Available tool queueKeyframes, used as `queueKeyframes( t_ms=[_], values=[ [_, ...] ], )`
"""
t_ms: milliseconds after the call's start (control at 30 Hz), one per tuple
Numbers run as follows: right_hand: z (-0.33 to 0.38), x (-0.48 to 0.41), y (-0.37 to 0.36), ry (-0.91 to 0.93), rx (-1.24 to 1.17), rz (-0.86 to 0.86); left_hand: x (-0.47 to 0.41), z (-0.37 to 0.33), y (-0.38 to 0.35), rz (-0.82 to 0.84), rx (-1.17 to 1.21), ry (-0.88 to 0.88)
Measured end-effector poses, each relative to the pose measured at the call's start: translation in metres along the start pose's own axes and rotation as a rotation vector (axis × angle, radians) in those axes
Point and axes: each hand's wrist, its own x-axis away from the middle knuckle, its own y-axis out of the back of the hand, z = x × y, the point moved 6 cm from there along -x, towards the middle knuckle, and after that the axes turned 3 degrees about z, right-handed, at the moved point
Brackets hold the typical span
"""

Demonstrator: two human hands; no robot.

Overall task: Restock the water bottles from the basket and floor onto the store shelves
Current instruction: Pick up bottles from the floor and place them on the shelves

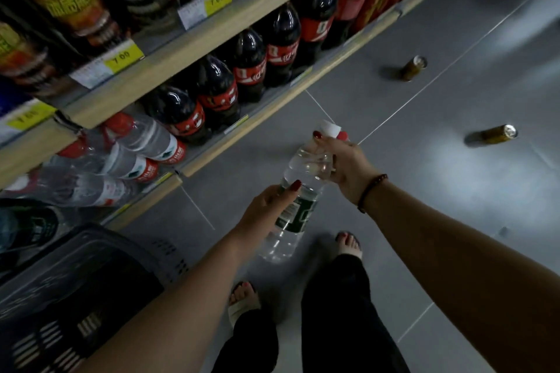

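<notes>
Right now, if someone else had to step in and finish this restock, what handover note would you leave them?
Left hand: gripping the green-labelled water bottle at its middle.
Right hand: gripping the same bottle near its neck, held in the air over the floor.
Bottom shelf: red-capped water bottles lie stacked at its left end, cola bottles to their right.
Basket: on the floor at lower left; contents too dark to tell.
Two cans lie on the floor further out.
Done: some water is shelved.
Left: shelve the held bottle, then check the basket.
</notes>
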Motion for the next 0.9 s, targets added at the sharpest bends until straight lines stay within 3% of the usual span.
queueKeyframes(
  t_ms=[333,500,733,900],
  values=[
    [-0.023,-0.086,0.08,-0.21,0.139,0.088,-0.093,-0.004,-0.04,-0.206,0.018,0.133],
    [-0.047,-0.111,0.155,-0.278,0.142,-0.055,-0.146,0.0,-0.05,-0.339,0.043,0.204],
    [-0.096,-0.168,0.215,-0.321,0.333,-0.216,-0.192,0.027,-0.029,-0.596,0.135,0.233],
    [-0.115,-0.224,0.213,-0.218,0.399,-0.184,-0.212,0.058,-0.008,-0.649,0.227,0.271]
  ],
)
